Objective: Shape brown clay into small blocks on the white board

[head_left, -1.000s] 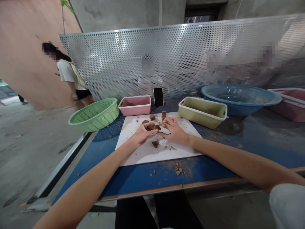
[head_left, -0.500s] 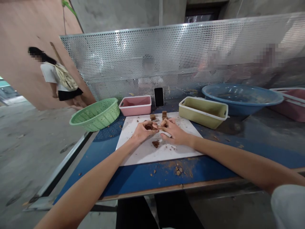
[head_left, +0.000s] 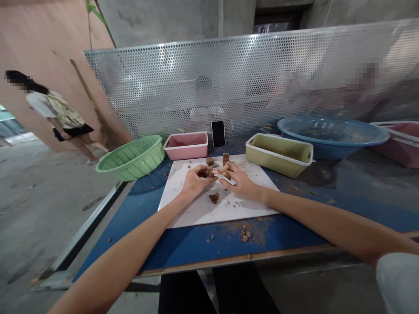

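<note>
My left hand (head_left: 195, 181) is curled around a dark brown lump of clay (head_left: 205, 173), which its fingers partly cover. My right hand (head_left: 238, 181) comes in from the right, its fingertips meeting the lump and the left thumb; white board shows in the gap between its thumb and fingers. Both hands are over a white board (head_left: 193, 214) strewn with crumbs. A loose dark brown chunk (head_left: 214, 199) lies on it just in front of the hands. Behind them stand two small brown blocks, one on the left (head_left: 210, 161) and one on the right (head_left: 225, 158).
Behind the board are a green basket (head_left: 131, 163), a pink bin (head_left: 186, 151), an upright phone (head_left: 218, 134), an olive bin (head_left: 278, 161) and a blue basin (head_left: 334, 146). A perforated metal screen (head_left: 183, 65) backs the table. Small stones (head_left: 245, 235) lie near the front edge. A person (head_left: 62, 109) walks at left.
My hands have shifted only slightly around the lump, the right fingers changing their bend. The person at left has walked further left.
</note>
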Available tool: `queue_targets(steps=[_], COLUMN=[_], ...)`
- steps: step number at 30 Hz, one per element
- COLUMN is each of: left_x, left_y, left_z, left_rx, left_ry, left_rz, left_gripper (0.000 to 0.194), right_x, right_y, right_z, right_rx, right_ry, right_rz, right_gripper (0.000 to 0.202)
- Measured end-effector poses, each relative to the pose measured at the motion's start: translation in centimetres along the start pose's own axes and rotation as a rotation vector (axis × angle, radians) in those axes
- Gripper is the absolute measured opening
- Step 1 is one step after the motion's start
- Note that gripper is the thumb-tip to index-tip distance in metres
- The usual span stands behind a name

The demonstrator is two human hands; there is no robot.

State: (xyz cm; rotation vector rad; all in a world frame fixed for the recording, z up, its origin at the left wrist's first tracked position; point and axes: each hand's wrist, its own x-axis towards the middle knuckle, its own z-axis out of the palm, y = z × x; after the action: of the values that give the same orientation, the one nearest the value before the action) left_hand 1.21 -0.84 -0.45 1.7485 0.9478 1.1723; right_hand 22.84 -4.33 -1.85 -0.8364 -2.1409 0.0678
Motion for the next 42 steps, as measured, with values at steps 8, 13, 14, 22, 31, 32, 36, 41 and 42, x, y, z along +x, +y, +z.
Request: queue_targets(steps=[8,13,14,22,31,32,36,41,42], left_x=[-0.6,-0.6,-0.6,-0.6,-0.6,-0.6,-0.6,-0.8,-0.9], left_y=[0.3,0.3,0.3,0.0,-0.4,-0.4,-0.3,0.1,0.2], left_z=[0.3,0.5,0.5,0.4,0.3,0.3,0.2,0.3,0.3], left_rx=[0.262,0.292,0.292,0.436,0.530,0.537,0.561,0.614,0.615], left_ry=[0.063,0.056,0.062,0.055,0.030,0.026,-0.007,-0.032,-0.033], left_rz=[0.109,0.110,0.110,0.153,0.255,0.262,0.314,0.358,0.364], left_gripper=[0.020,0.020,0.021,0.021,0.024,0.025,0.020,0.023,0.023], right_x=[0.2,0.3,0.3,0.6,0.7,0.7,0.7,0.7,0.7], right_y=[0.2,0.3,0.3,0.2,0.3,0.3,0.4,0.5,0.5], right_z=[1.1,1.1,1.0,0.8,0.7,0.7,0.7,0.6,0.6], right_rx=[0.115,0.078,0.075,0.137,0.184,0.200,0.249,0.278,0.288], right_ry=[0.068,0.092,0.103,0.114,0.112,0.127,0.073,0.154,0.154], right_rz=[0.029,0.056,0.063,0.093,0.146,0.165,0.120,0.229,0.234], right_gripper=[0.032,0.028,0.027,0.030,0.029,0.029,0.027,0.029,0.029])
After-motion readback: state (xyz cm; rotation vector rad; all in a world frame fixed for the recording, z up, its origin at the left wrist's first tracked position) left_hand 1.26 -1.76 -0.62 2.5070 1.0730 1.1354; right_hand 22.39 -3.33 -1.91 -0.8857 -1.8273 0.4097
